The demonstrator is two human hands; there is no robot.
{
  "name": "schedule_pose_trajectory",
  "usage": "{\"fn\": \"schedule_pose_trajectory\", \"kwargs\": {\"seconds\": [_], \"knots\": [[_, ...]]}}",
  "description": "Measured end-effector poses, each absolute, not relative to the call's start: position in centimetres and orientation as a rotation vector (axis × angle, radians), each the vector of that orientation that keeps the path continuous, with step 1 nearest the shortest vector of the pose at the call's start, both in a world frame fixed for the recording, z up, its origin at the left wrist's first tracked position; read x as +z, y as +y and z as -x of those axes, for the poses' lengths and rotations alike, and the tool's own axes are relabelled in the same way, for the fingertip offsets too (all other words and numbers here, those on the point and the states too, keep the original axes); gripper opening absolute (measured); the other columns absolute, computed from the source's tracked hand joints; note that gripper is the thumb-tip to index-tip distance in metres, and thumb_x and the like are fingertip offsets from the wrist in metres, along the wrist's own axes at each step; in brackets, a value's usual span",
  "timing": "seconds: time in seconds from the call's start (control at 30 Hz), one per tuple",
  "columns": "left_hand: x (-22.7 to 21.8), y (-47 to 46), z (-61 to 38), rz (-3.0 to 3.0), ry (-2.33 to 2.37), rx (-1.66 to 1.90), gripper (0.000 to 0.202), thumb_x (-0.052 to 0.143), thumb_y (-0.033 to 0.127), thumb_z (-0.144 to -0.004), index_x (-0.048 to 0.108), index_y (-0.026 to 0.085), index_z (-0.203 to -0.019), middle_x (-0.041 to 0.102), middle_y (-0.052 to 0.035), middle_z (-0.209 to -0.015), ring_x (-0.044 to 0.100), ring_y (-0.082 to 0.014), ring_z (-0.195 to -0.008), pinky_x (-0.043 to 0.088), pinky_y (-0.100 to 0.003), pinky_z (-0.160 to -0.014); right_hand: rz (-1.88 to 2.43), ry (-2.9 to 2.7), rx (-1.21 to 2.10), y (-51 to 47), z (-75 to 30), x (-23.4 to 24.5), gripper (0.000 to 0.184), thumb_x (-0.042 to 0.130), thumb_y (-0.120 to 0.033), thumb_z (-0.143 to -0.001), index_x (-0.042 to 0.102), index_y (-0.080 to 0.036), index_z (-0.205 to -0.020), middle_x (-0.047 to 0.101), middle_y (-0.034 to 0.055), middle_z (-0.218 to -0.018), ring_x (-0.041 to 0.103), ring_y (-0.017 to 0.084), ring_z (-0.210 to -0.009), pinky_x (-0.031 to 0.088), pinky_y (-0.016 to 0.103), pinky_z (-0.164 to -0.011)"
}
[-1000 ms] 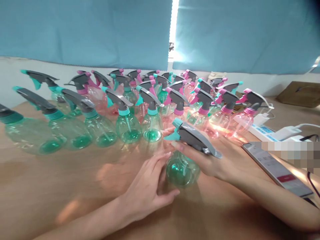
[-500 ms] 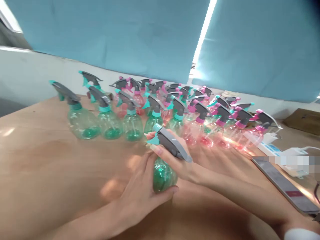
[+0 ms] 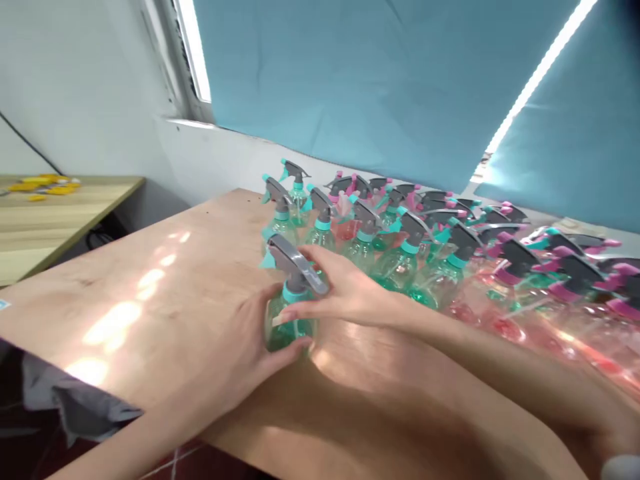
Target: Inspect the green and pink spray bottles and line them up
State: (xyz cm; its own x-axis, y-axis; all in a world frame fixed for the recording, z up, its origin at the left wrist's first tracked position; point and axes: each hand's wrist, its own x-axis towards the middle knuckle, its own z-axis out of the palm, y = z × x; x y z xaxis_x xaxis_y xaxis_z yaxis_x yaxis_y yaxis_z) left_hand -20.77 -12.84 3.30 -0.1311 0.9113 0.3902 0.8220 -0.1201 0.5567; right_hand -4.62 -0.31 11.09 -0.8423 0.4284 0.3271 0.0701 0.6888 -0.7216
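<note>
A green spray bottle [image 3: 295, 328] with a grey and teal trigger head stands upright between my two hands, its nozzle toward the left. My left hand [image 3: 255, 343] wraps its lower body from the left, thumb across the front. From the right, my right hand [image 3: 330, 287] grips the upper body just under the head, the thumb in front and the fingers partly hidden behind. Close behind my right hand is a row of similar green spray bottles [image 3: 361, 250]. Pink spray bottles [image 3: 510, 320] stand to the right, beyond my right forearm.
Bare wood shows on the tabletop [image 3: 190, 280] to the left, with bright light patches. A second table [image 3: 60, 230] at the far left bears small yellow pieces [image 3: 45, 183]. Blue sheeting [image 3: 350, 80] hangs behind the bottles. Grey cloth [image 3: 80, 400] lies below the table's left edge.
The view has swung left, bringing the second table into sight. The held bottle has come to the left end of the green row, and my right hand has shifted from its trigger to its upper body.
</note>
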Motion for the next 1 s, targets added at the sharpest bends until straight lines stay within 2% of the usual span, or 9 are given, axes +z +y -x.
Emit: {"fn": "schedule_pose_trajectory", "kwargs": {"seconds": [0.07, 0.13, 0.23, 0.33, 0.43, 0.5, 0.6, 0.7, 1.0], "knots": [[3.8, -12.5, 22.9, -1.889, 2.072, 1.093, 0.065, 0.066, 0.057, -0.085, 0.038, 0.027, -0.136, 0.061, -0.0089, -0.124, 0.059, -0.0361, -0.114, 0.05, -0.054, -0.092, 0.392, -2.466, 0.884, 0.8, 5.3, 11.6, 0.066, 0.078, -0.053, -0.073, 0.054, -0.02, -0.126, 0.06, 0.0102, -0.131, 0.056, 0.026, -0.12, 0.048, 0.044, -0.097], [4.3, -11.9, 24.9, -1.884, 2.128, 1.151, 0.064, 0.065, 0.06, -0.085, 0.042, 0.025, -0.133, 0.06, -0.0086, -0.125, 0.058, -0.0372, -0.115, 0.048, -0.053, -0.094, 0.408, -2.446, 0.71, 2.0, 6.1, 12.2, 0.058, 0.073, -0.053, -0.079, 0.057, -0.019, -0.123, 0.061, 0.0105, -0.13, 0.056, 0.025, -0.121, 0.047, 0.043, -0.098], [5.1, -10.4, 27.6, -1.863, 2.277, 1.117, 0.057, 0.058, 0.056, -0.092, 0.044, 0.018, -0.133, 0.056, -0.0118, -0.13, 0.053, -0.0372, -0.122, 0.043, -0.052, -0.101, 0.4, -2.378, 0.439, 3.9, 7.7, 13.6, 0.036, 0.069, -0.039, -0.087, 0.062, -0.013, -0.111, 0.067, 0.0116, -0.115, 0.062, 0.023, -0.109, 0.049, 0.039, -0.092], [5.4, -8.5, 30.2, -1.851, 2.362, 1.132, 0.062, 0.062, 0.06, -0.086, 0.05, 0.016, -0.127, 0.057, -0.0144, -0.125, 0.054, -0.0363, -0.118, 0.044, -0.051, -0.099, 0.429, -2.344, 0.263, 5.6, 9.9, 15.1, 0.023, 0.065, -0.024, -0.09, 0.061, -0.011, -0.109, 0.068, 0.0136, -0.114, 0.063, 0.023, -0.107, 0.049, 0.036, -0.09], [5.5, -6.3, 32.4, -1.833, 2.451, 1.105, 0.065, 0.062, 0.061, -0.085, 0.05, 0.013, -0.128, 0.059, -0.016, -0.121, 0.054, -0.0364, -0.117, 0.045, -0.051, -0.097, 0.543, -2.383, 0.137, 6.8, 12.2, 15.9, 0.027, 0.063, -0.019, -0.09, 0.057, -0.011, -0.115, 0.065, 0.0173, -0.12, 0.06, 0.028, -0.113, 0.046, 0.04, -0.094], [5.5, -5.0, 33.4, -1.825, 2.471, 1.108, 0.069, 0.063, 0.061, -0.085, 0.048, 0.011, -0.131, 0.059, -0.0174, -0.123, 0.054, -0.0365, -0.118, 0.043, -0.05, -0.099, 0.641, -2.439, 0.066, 7.3, 13.4, 16.1, 0.034, 0.06, -0.022, -0.093, 0.053, -0.008, -0.122, 0.064, 0.0207, -0.122, 0.06, 0.031, -0.114, 0.045, 0.042, -0.093], [5.5, -3.6, 34.3, -1.836, 2.465, 1.11, 0.07, 0.062, 0.061, -0.086, 0.049, 0.009, -0.132, 0.059, -0.0189, -0.125, 0.055, -0.0361, -0.118, 0.044, -0.048, -0.099, 0.767, -2.514, -0.01, 7.6, 14.8, 16.0, 0.041, 0.056, -0.028, -0.096, 0.048, -0.004, -0.129, 0.069, 0.021, -0.108, 0.064, 0.033, -0.104, 0.047, 0.043, -0.088], [5.3, -2.7, 34.3, -1.832, 2.458, 1.114, 0.071, 0.062, 0.061, -0.086, 0.047, 0.01, -0.135, 0.058, -0.0186, -0.128, 0.057, -0.0346, -0.116, 0.046, -0.046, -0.096, 0.805, -2.549, -0.036, 7.8, 15.5, 15.8, 0.042, 0.056, -0.024, -0.096, 0.048, -0.002, -0.13, 0.07, 0.0198, -0.097, 0.066, 0.033, -0.097, 0.046, 0.043, -0.085], [4.6, -2.1, 34.2, -1.8, 2.495, 1.139, 0.079, 0.063, 0.062, -0.084, 0.042, 0.01, -0.141, 0.056, -0.0213, -0.134, 0.055, -0.0379, -0.121, 0.045, -0.05, -0.098, 0.756, -2.599, 0.026, 8.4, 15.6, 15.3, 0.035, 0.05, -0.016, -0.097, 0.046, -0.004, -0.13, 0.07, 0.0183, -0.096, 0.066, 0.028, -0.091, 0.044, 0.034, -0.074]]}}
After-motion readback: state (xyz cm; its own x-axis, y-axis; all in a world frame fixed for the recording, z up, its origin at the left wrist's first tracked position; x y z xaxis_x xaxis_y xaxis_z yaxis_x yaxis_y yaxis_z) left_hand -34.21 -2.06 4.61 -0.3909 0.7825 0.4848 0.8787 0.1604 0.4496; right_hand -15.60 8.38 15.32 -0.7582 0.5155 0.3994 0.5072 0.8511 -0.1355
